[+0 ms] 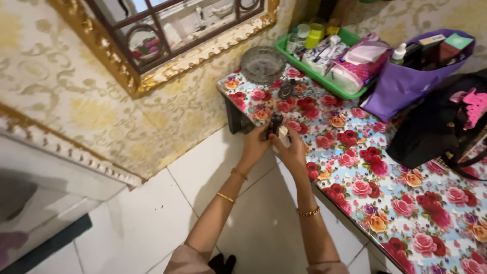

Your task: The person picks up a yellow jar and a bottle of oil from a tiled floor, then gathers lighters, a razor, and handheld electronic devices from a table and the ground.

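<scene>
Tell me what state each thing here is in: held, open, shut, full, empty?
Small dark object: held upright over the table edge by both hands.
Left hand: closed around it.
Right hand: gripping it too, with something pale.
Glass bowl: upright, looks empty.
Green tray: full of bottles and packets.
Purple bag: open, stuffed.
Black bag: slumped on the table.

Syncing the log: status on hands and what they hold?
Left hand gripping small dark bottle-like object. Right hand holding small white piece against it. Both over edge of floral-covered table; glass ashtray beyond, apart.
</scene>
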